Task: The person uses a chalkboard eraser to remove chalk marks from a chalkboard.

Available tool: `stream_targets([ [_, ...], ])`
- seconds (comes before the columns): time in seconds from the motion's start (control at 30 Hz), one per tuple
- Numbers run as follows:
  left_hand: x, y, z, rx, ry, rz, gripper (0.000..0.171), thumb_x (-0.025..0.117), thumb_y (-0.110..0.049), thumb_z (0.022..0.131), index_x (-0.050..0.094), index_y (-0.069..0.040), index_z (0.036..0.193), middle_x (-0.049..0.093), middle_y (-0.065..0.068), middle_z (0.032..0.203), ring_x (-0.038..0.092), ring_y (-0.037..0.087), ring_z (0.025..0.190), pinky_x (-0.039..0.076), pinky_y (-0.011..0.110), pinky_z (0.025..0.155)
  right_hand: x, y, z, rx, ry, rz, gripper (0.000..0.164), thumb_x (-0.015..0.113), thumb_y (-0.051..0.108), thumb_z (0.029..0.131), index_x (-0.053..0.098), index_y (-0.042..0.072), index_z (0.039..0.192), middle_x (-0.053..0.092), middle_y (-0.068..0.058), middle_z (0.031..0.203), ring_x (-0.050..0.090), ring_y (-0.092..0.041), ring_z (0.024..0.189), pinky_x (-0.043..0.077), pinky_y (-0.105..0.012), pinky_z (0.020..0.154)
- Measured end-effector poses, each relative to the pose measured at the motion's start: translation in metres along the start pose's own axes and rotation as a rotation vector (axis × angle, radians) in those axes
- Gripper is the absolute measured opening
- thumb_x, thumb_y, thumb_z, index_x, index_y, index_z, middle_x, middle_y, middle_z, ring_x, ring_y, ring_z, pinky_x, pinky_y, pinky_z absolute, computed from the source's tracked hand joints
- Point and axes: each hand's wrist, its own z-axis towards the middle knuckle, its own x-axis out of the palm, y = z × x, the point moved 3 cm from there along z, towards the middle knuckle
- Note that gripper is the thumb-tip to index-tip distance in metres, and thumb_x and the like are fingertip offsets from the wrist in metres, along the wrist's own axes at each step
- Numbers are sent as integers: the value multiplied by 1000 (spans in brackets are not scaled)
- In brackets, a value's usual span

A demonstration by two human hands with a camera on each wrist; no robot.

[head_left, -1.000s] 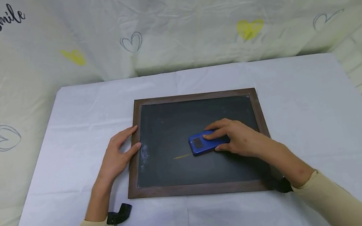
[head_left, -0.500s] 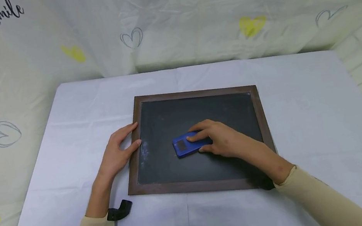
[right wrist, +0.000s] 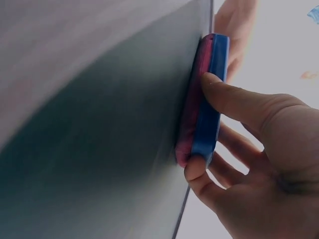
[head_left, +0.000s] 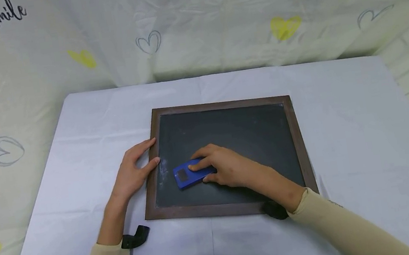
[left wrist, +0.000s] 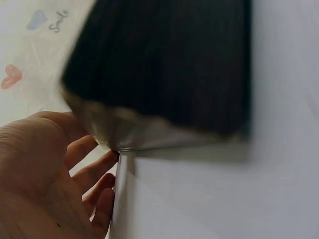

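A small chalkboard (head_left: 229,137) in a brown wooden frame lies on the table in the head view. My right hand (head_left: 226,168) grips a blue chalkboard eraser (head_left: 182,178), thumb on one side and fingers on the other, over the board's left half. In the right wrist view the eraser (right wrist: 214,69) has a pink pad turned to the board surface. At the frame's left edge my left hand (head_left: 131,171) rests with fairly straight fingers, thumb and index fingertips touching the wood. The left wrist view shows this hand (left wrist: 45,174) beside a large dark shape.
A white cloth covers the table (head_left: 348,132) around the board. Behind it hangs a pale curtain (head_left: 212,20) printed with hearts and "Smile". A black wrist mount (head_left: 135,238) sits by the left cuff, and another (head_left: 274,209) by the right one.
The eraser, held in my right hand, has slid left across the board. A short yellow chalk line left of it is no longer visible. My left hand has stayed at the frame.
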Motion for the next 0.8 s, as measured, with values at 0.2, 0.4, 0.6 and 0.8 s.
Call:
stream_targets([
  [0.2,0,1,-2,0,1,-2,59,71,-24,101,51,-17,155,43,16,165,31,41,156,23,65,127,4,5,3,22,7,-9,52,80,18,93,64,19,143,57,-6,153,51,-29,143,51,-47,115],
  [0.4,0,-1,1,13,8,2,59,71,-23,101,51,-17,156,43,15,165,30,39,157,22,63,128,3,4,0,57,-4,-31,53,80,20,93,63,23,143,56,-5,153,51,-27,142,53,-46,113],
  [0.6,-1,-1,2,0,13,16,60,71,-23,100,50,-17,156,44,13,165,31,39,157,23,62,128,1,0,-7,80,-24,-27,54,80,22,93,62,24,144,56,-5,153,53,-27,140,53,-46,112],
  [0.8,-2,0,1,-15,20,1,60,72,-23,100,50,-19,156,43,12,165,30,38,157,23,62,128,-4,-8,-15,113,-43,-12,53,79,24,93,63,26,143,56,-3,153,52,-28,142,52,-49,113],
])
